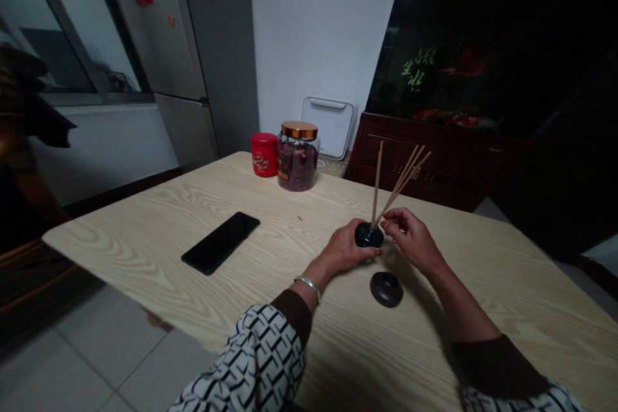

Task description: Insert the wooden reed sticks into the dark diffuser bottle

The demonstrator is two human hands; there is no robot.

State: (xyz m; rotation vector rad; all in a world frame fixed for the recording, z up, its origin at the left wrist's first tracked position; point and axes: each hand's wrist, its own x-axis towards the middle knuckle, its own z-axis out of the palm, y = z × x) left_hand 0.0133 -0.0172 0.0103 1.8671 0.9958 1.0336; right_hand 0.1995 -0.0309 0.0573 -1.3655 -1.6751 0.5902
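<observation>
A small dark glass diffuser bottle [367,235] stands upright on the table, with my left hand [348,246] wrapped round its near and left sides. Several thin wooden reed sticks [400,183] rise from its mouth, one nearly upright and the others leaning right. My right hand [408,235] is beside the bottle's mouth at the foot of the sticks. Its thumb and fingers are drawn together, and whatever may be between them is too small to make out. A round dark brown lid [386,289] lies on the table just in front of the bottle.
A black phone [221,243] lies on the wooden table [270,290] to the left. Toward the back edge stand a red canister [264,155] and a glass jar [297,158] with a copper-coloured lid. Behind them are a fridge [219,45] and an aquarium [454,77].
</observation>
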